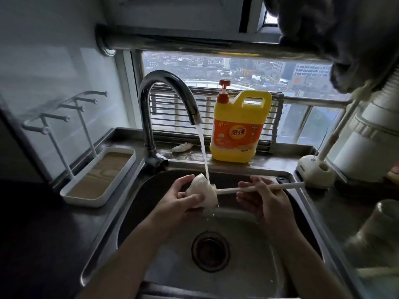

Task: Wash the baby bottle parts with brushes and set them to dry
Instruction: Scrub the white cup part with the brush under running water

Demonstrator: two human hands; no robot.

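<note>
Over the steel sink [291, 214], my left hand [179, 199] grips a clear, rounded bottle part [204, 193], its open end turned right. Water from the curved tap [164, 83] falls onto its upper edge. My right hand [263, 197] holds the long white handle of a bottle brush [280, 187]. The brush's bristle head is pushed into the part's opening. A white drying rack [71, 117] with pegs stands on its tray [99, 175] to the left of the sink.
A yellow dish-soap jug [239, 130] with a red pump stands on the ledge behind the sink. A white brush stand [315, 171] sits at the right rim. A small white crumpled thing [182, 147] lies by the tap base. The drain [210, 251] is in the basin's middle.
</note>
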